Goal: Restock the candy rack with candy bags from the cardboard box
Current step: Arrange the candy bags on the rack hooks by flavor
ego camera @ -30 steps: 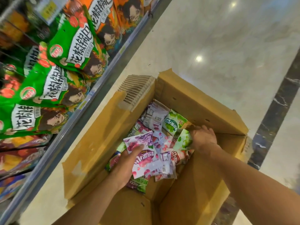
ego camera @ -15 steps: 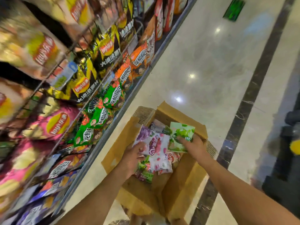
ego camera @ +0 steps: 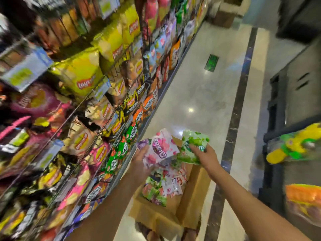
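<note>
My left hand (ego camera: 141, 161) grips a pink-and-white candy bag (ego camera: 160, 149), with a purple bag edge showing behind it. My right hand (ego camera: 205, 156) holds a green candy bag (ego camera: 192, 146). Both are raised above the open cardboard box (ego camera: 191, 199) on the floor. Several more pink, white and green candy bags (ego camera: 163, 186) lie inside the box. The snack shelves (ego camera: 90, 108) run along my left, blurred by head motion.
Chip bags (ego camera: 78, 73) fill the wire shelves on the left. A glossy floor aisle (ego camera: 199, 84) stretches ahead, with a dark stripe (ego camera: 232, 129). Another display with yellow and orange packs (ego camera: 295, 150) stands on the right. Boxes (ego camera: 225, 13) sit far down the aisle.
Both hands lifted out of the box, each with a candy bag, and rose higher. My view tilted up from the box toward the shelves and aisle.
</note>
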A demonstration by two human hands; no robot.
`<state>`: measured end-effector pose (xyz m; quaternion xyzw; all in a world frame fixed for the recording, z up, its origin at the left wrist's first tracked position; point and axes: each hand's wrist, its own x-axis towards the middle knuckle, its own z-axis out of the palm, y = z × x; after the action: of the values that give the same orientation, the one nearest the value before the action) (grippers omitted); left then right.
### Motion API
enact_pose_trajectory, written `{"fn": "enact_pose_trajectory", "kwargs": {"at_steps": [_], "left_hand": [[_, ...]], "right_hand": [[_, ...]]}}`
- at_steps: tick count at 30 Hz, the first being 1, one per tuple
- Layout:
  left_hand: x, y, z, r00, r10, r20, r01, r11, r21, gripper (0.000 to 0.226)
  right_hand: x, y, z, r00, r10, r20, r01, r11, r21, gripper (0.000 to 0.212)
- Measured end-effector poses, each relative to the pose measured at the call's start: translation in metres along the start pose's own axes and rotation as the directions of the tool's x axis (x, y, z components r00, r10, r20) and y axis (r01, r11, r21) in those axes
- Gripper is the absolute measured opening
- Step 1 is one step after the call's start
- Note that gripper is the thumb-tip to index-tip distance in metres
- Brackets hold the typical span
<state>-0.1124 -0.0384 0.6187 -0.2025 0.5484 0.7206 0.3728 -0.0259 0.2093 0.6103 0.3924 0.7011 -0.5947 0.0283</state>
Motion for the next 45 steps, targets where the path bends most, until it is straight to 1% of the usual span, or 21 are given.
{"fn": "enact_pose_trajectory", "kwargs": {"at_steps": [1, 5, 7, 9, 11, 14, 15, 18, 20, 24, 27, 28, 29, 30, 32, 34, 36, 38, 40, 42, 45], "left_hand": [[-0.008, 0.010, 0.004, 1.000, 0.001, -0.008, -0.001, 0.999, -0.045, 0.048], [-0.052, 0.032, 0.013, 0.992, 0.042, 0.120, -0.022, 0.986, -0.165, 0.031], [-0.072, 0.034, 0.010, 0.992, 0.057, 0.116, -0.030, 0.975, -0.219, 0.041], [-0.095, 0.032, 0.009, 0.990, 0.074, 0.123, -0.050, 0.982, -0.182, 0.061], [-0.116, 0.024, 0.008, 0.980, 0.122, 0.154, -0.100, 0.984, -0.148, 0.068], [-0.148, 0.008, 0.007, 0.974, 0.181, 0.138, -0.154, 0.970, -0.186, 0.086], [-0.161, 0.003, 0.008, 0.974, 0.191, 0.118, -0.164, 0.964, -0.208, 0.089], [-0.195, -0.018, 0.007, 0.958, 0.278, 0.073, -0.256, 0.940, -0.228, 0.070], [-0.217, -0.033, 0.007, 0.945, 0.327, -0.009, -0.321, 0.923, -0.210, 0.073], [-0.262, -0.060, 0.002, 0.899, 0.407, -0.163, -0.434, 0.881, -0.188, 0.065], [-0.285, -0.081, -0.015, 0.878, 0.416, -0.237, -0.462, 0.866, -0.190, 0.107], [-0.297, -0.086, -0.018, 0.871, 0.417, -0.259, -0.468, 0.865, -0.181, 0.113], [-0.308, -0.091, -0.022, 0.863, 0.422, -0.277, -0.477, 0.861, -0.175, 0.107], [-0.326, -0.093, -0.021, 0.852, 0.436, -0.291, -0.494, 0.854, -0.166, 0.091], [-0.352, -0.099, -0.027, 0.827, 0.480, -0.294, -0.538, 0.828, -0.161, 0.058], [-0.370, -0.106, -0.039, 0.799, 0.507, -0.322, -0.580, 0.792, -0.191, 0.057], [-0.392, -0.112, -0.053, 0.762, 0.527, -0.377, -0.619, 0.763, -0.184, 0.071], [-0.414, -0.119, -0.069, 0.723, 0.544, -0.426, -0.651, 0.743, -0.155, 0.086], [-0.434, -0.125, -0.083, 0.684, 0.553, -0.475, -0.672, 0.732, -0.116, 0.076], [-0.458, -0.133, -0.103, 0.639, 0.550, -0.538, -0.681, 0.730, -0.062, 0.063], [-0.503, -0.152, -0.136, 0.559, 0.551, -0.620, -0.702, 0.713, 0.001, 0.050]], "right_hand": [[-0.012, -0.011, -0.002, 1.000, -0.018, 0.000, 0.018, 0.999, 0.027, 0.033], [-0.055, -0.037, -0.014, 0.998, -0.058, -0.004, 0.058, 0.993, 0.102, 0.037], [-0.071, -0.044, -0.021, 0.996, -0.085, -0.001, 0.085, 0.990, 0.117, 0.038], [-0.086, -0.053, -0.027, 0.994, -0.113, 0.008, 0.111, 0.985, 0.129, 0.036], [-0.102, -0.060, -0.034, 0.990, -0.140, 0.015, 0.137, 0.983, 0.125, 0.033], [-0.125, -0.068, -0.045, 0.977, -0.204, 0.056, 0.199, 0.977, 0.074, 0.031], [-0.134, -0.069, -0.049, 0.970, -0.230, 0.073, 0.227, 0.973, 0.053, 0.032], [-0.157, -0.070, -0.059, 0.946, -0.287, 0.152, 0.284, 0.958, 0.040, 0.034], [-0.175, -0.072, -0.063, 0.924, -0.327, 0.198, 0.326, 0.945, 0.038, 0.029], [-0.212, -0.078, -0.065, 0.876, -0.389, 0.286, 0.400, 0.916, 0.022, 0.019], [-0.239, -0.082, -0.060, 0.840, -0.417, 0.346, 0.436, 0.900, 0.027, 0.023], [-0.249, -0.084, -0.056, 0.825, -0.426, 0.371, 0.448, 0.893, 0.029, 0.023], [-0.258, -0.085, -0.052, 0.811, -0.432, 0.396, 0.456, 0.889, 0.035, 0.024], [-0.265, -0.086, -0.047, 0.798, -0.436, 0.416, 0.461, 0.886, 0.043, 0.028], [-0.273, -0.084, -0.033, 0.777, -0.457, 0.432, 0.489, 0.871, 0.044, 0.053], [-0.264, -0.075, -0.013, 0.742, -0.471, 0.476, 0.531, 0.847, 0.012, 0.094], [-0.262, -0.069, 0.008, 0.678, -0.493, 0.545, 0.574, 0.818, 0.026, 0.109], [-0.289, -0.074, 0.027, 0.629, -0.490, 0.604, 0.604, 0.797, 0.017, 0.115], [-0.335, -0.087, 0.039, 0.601, -0.485, 0.636, 0.619, 0.785, 0.013, 0.113], [-0.371, -0.090, 0.060, 0.559, -0.478, 0.678, 0.623, 0.782, 0.037, 0.093], [-0.417, -0.086, 0.093, 0.453, -0.502, 0.737, 0.682, 0.728, 0.076, 0.084]]}}
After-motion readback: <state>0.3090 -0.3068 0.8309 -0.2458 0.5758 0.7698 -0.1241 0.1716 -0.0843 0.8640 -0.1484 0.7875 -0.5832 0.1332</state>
